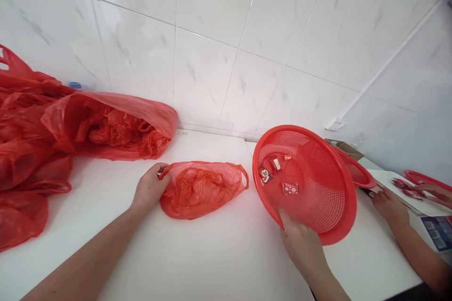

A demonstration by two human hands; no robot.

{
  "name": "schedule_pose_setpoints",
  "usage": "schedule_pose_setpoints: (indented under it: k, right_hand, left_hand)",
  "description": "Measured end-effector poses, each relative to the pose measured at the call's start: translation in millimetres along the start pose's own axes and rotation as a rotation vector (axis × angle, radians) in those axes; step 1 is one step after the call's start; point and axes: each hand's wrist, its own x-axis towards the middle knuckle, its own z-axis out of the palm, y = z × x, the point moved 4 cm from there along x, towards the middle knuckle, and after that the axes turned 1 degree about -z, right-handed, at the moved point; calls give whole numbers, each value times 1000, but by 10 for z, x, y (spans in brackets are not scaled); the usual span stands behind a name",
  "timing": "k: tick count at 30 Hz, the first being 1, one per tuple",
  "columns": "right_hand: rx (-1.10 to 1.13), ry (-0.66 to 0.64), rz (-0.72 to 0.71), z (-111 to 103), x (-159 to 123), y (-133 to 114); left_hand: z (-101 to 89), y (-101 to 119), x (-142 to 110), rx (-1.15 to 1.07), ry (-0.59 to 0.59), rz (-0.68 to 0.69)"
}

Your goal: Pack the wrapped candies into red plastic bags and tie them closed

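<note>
My left hand [150, 189] pinches the edge of a small red plastic bag [201, 189] that lies on the white counter [212, 254]. My right hand [300, 240] grips the near rim of a round red mesh basket [318, 197] and holds it tilted toward the bag. Several small wrapped candies [278, 174] lie inside the basket near its left side.
A heap of large red plastic bags [70, 131] fills the counter's left, against the tiled wall. Behind my basket sits a second red basket [356, 171]. At the right another person's hands [390, 204] rest beside a red basket [423, 179] and papers.
</note>
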Motion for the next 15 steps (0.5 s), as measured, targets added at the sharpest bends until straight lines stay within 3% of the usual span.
schedule_pose_setpoints:
  k: [6, 15]
  right_hand:
    - [-62, 15, 66, -35, 3, 2]
    - [121, -132, 73, -330, 231, 231]
  left_hand:
    - [-20, 44, -21, 24, 1, -7]
    - [-9, 36, -19, 27, -19, -6]
